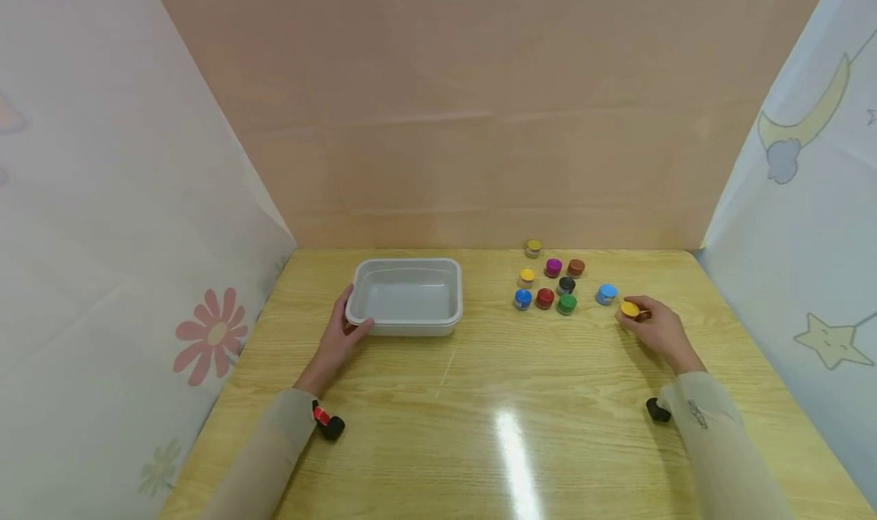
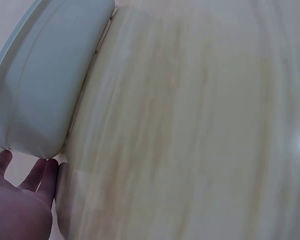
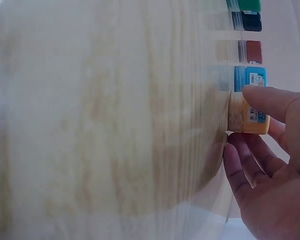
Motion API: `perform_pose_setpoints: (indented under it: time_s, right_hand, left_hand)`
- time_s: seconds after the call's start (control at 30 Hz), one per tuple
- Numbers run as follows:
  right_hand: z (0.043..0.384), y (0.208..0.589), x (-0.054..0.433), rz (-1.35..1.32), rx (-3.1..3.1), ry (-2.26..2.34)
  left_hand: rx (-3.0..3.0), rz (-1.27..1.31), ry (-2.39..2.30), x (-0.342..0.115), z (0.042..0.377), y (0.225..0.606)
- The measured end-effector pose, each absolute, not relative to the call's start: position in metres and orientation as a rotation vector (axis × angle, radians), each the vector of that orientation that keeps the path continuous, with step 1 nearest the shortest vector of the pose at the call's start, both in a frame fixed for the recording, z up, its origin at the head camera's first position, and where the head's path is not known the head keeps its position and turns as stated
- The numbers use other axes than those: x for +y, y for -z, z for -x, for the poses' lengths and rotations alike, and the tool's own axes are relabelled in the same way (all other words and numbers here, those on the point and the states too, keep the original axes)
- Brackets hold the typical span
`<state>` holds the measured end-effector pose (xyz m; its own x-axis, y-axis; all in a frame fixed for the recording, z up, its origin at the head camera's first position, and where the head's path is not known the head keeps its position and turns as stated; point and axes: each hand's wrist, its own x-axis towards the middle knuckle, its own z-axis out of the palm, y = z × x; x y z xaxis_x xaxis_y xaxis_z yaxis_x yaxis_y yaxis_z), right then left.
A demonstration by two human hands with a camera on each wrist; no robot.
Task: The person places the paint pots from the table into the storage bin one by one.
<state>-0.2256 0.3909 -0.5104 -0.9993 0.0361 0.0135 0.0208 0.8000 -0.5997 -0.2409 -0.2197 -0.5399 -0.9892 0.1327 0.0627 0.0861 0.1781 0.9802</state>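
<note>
Right of the tray (image 1: 404, 325), lidded jars (image 1: 566, 285) hold paint (image 3: 235, 113).

Looks evenly lit in the head view, with a white glare streak (image 1: 517, 467) down the yellow wood-grain table (image 1: 425, 436). Goes kinda hazy and soft in both wrist views.
</note>
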Motion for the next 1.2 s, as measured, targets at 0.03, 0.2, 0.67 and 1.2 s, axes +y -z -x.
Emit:
perform_pose_setpoints:
  time_s: [0.03, 0.2, 0.67, 1.2]
  right_hand:
    - [0.226, 0.511, 0.391, 0.044, -2.957, -0.976]
    - [0.229, 0.513, 0.392, 0.051, -2.959, -0.945]
    - [0.225, 0.515, 0.396, 0.087, -2.978, -0.925]
    - [0.23, 0.512, 0.393, 0.059, -2.972, -0.924]
  left_hand:
    - [2.385, -0.217, -1.985, -0.218, 0.241, 0.54]
    - [2.39, -0.226, -2.027, -0.207, 0.243, 0.547]
    - [2.39, -0.307, -2.089, -0.202, 0.237, 0.56]
    - [2.426, -0.325, -2.084, -0.21, 0.239, 0.56]
